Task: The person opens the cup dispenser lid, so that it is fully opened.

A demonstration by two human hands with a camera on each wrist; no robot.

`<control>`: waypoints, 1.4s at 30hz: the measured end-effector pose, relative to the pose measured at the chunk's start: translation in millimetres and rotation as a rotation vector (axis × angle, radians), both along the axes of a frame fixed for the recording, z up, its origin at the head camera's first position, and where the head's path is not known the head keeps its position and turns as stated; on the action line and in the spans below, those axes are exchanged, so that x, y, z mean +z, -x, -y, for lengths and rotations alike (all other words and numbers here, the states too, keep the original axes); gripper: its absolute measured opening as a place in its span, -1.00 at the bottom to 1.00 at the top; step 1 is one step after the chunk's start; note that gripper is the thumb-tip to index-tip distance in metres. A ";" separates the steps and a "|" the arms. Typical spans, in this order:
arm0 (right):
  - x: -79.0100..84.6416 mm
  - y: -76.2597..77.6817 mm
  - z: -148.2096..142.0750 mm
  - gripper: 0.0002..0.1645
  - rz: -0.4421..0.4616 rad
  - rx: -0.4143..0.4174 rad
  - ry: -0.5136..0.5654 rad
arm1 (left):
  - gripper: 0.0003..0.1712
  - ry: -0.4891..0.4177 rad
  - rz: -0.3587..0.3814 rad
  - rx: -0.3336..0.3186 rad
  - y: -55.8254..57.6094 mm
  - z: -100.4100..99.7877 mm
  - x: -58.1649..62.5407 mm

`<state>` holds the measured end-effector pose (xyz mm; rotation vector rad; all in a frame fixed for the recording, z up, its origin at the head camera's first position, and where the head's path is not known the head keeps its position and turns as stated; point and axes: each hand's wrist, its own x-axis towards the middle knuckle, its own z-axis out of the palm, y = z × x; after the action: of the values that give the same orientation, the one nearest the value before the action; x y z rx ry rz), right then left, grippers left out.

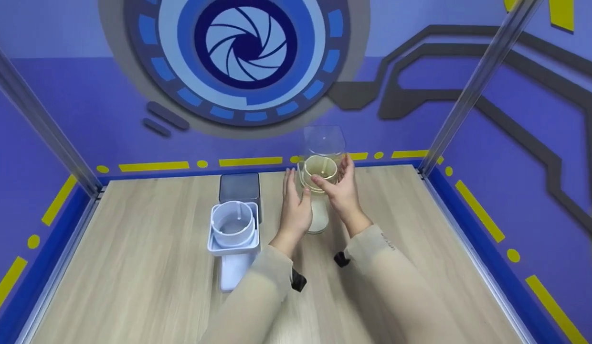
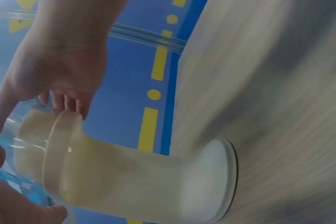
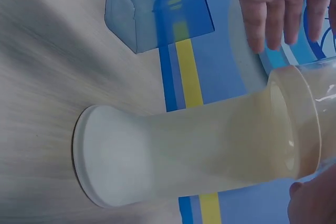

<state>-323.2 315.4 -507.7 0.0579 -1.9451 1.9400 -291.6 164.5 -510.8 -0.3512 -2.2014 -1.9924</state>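
Observation:
A cream-coloured stand with a broad round base stands upright near the back wall. At its top is a round cup-like part with clear plastic around it. My right hand holds this top from the right, thumb across the front and fingers behind. On the other side my left hand is held upright with straight fingers; the right wrist view shows a gap between those fingers and the stand's collar. In the left wrist view, the right hand's fingertips meet the collar's edge.
Left of my hands stands a white unit with a round cup in a square tray over a long foot. A grey see-through container is behind it. A clear square panel rises behind the cream stand, close to the blue wall.

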 end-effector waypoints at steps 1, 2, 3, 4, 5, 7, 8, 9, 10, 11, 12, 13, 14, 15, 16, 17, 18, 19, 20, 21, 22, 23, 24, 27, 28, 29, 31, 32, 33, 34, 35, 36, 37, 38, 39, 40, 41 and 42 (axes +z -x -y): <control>-0.8 1.2 3.7 0.70 0.001 0.017 -0.002 | -0.24 0.000 -0.003 -0.001 1.5 0.7 -1.5; -1.8 1.9 7.0 0.62 0.003 0.027 -0.008 | -0.26 -0.001 -0.006 -0.003 2.6 1.3 -2.7; -2.6 2.4 9.8 0.53 0.006 0.033 -0.018 | -0.28 -0.012 -0.009 -0.007 3.6 1.8 -3.8; -3.4 2.7 12.2 0.47 0.010 0.032 -0.031 | -0.30 -0.026 -0.015 -0.009 4.4 2.0 -4.8; -3.9 2.2 14.3 0.42 0.021 0.023 -0.049 | -0.33 -0.040 -0.019 -0.006 5.2 2.2 -5.5; -5.2 1.2 16.4 0.36 0.047 -0.013 -0.104 | -0.35 -0.066 -0.023 0.009 6.7 2.5 -7.2; -5.6 0.6 17.0 0.33 0.061 -0.031 -0.132 | -0.36 -0.074 -0.024 0.021 7.3 2.6 -7.7; -6.0 0.1 17.1 0.31 0.071 -0.045 -0.159 | -0.37 -0.083 -0.026 0.033 7.9 2.7 -8.2; -6.2 -0.7 17.2 0.30 0.080 -0.055 -0.182 | -0.38 -0.082 -0.029 0.049 8.4 2.9 -8.8; -6.1 -1.7 17.2 0.28 0.088 -0.058 -0.201 | -0.39 -0.075 -0.033 0.065 8.7 3.2 -9.0; -6.1 -2.6 16.9 0.26 0.093 -0.058 -0.217 | -0.40 -0.068 -0.039 0.078 8.9 3.6 -9.3; -6.0 -3.7 16.7 0.26 0.097 -0.058 -0.230 | -0.40 -0.059 -0.042 0.092 8.7 4.0 -9.1; -5.9 -4.8 16.6 0.27 0.101 -0.059 -0.239 | -0.41 -0.051 -0.045 0.105 8.4 4.6 -9.1; -5.6 -5.8 16.3 0.28 0.104 -0.058 -0.249 | -0.41 -0.043 -0.050 0.119 8.1 5.1 -9.1; -5.0 -7.1 16.2 0.29 0.107 -0.053 -0.256 | -0.42 -0.034 -0.055 0.135 7.9 5.6 -9.1; -4.5 -8.0 15.8 0.31 0.107 -0.046 -0.259 | -0.43 -0.026 -0.057 0.150 7.6 6.1 -9.0; -4.5 -8.8 15.1 0.33 0.109 -0.041 -0.265 | -0.44 -0.023 -0.055 0.163 7.0 6.7 -9.2; -4.0 -9.9 14.5 0.36 0.112 -0.037 -0.269 | -0.45 -0.024 -0.052 0.174 6.5 7.1 -9.5; -3.5 -10.7 13.5 0.36 0.113 -0.030 -0.266 | -0.46 -0.026 -0.054 0.182 6.1 7.6 -10.0; -3.1 -11.5 12.2 0.36 0.112 -0.022 -0.266 | -0.48 -0.031 -0.055 0.188 5.5 7.8 -10.6; -2.7 -12.3 10.7 0.34 0.110 -0.013 -0.261 | -0.49 -0.037 -0.056 0.190 5.0 8.0 -11.2; -2.5 -13.1 8.7 0.31 0.107 -0.006 -0.254 | -0.50 -0.043 -0.059 0.192 4.3 7.9 -11.9; -2.5 -14.0 6.4 0.26 0.105 0.000 -0.254 | -0.52 -0.044 -0.064 0.194 3.4 7.9 -12.4; -1.9 -17.2 -1.6 0.04 0.091 0.016 -0.246 | -0.56 -0.042 -0.085 0.205 0.6 6.4 -13.4; -1.9 -18.7 -4.6 -0.03 0.086 0.021 -0.243 | -0.57 -0.041 -0.091 0.207 -0.4 5.6 -13.6; -1.9 -20.3 -7.7 -0.09 0.080 0.025 -0.242 | -0.59 -0.041 -0.096 0.209 -1.5 4.7 -13.6; -1.6 -24.0 -13.9 -0.20 0.067 0.034 -0.238 | -0.61 -0.056 -0.104 0.201 -3.7 2.5 -13.6; -1.5 -26.0 -17.0 -0.22 0.061 0.037 -0.234 | -0.61 -0.069 -0.103 0.190 -4.6 1.4 -13.8; -1.3 -28.0 -20.1 -0.23 0.056 0.044 -0.228 | -0.61 -0.083 -0.099 0.177 -5.7 0.3 -14.0; -1.2 -29.9 -23.3 -0.24 0.052 0.053 -0.218 | -0.59 -0.097 -0.095 0.161 -6.7 -0.7 -14.4; -1.1 -31.8 -26.5 -0.23 0.047 0.063 -0.209 | -0.58 -0.106 -0.090 0.151 -7.6 -1.6 -14.9; -1.4 -33.3 -29.8 -0.22 0.040 0.077 -0.198 | -0.54 -0.112 -0.078 0.141 -8.5 -2.4 -15.5; -2.1 -35.1 -32.3 -0.21 0.036 0.087 -0.187 | -0.49 -0.114 -0.061 0.134 -9.8 -2.4 -16.9; -3.0 -36.7 -34.8 -0.20 0.027 0.102 -0.173 | -0.43 -0.110 -0.048 0.128 -10.9 -2.1 -18.4; -4.2 -38.2 -37.4 -0.23 0.021 0.115 -0.164 | -0.35 -0.103 -0.033 0.122 -11.9 -1.6 -19.8; -5.5 -39.6 -39.9 -0.27 0.016 0.125 -0.156 | -0.28 -0.091 -0.018 0.115 -12.7 -1.0 -21.3; -6.9 -40.7 -42.4 -0.31 0.009 0.137 -0.142 | -0.19 -0.081 0.002 0.105 -13.5 -0.2 -22.6; -8.3 -41.7 -44.9 -0.37 0.006 0.146 -0.129 | -0.10 -0.073 0.026 0.091 -14.4 0.6 -23.9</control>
<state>-281.5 360.2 -516.1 0.2364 -2.1210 1.9023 -277.1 163.9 -534.7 -0.2124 -2.1124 -2.0336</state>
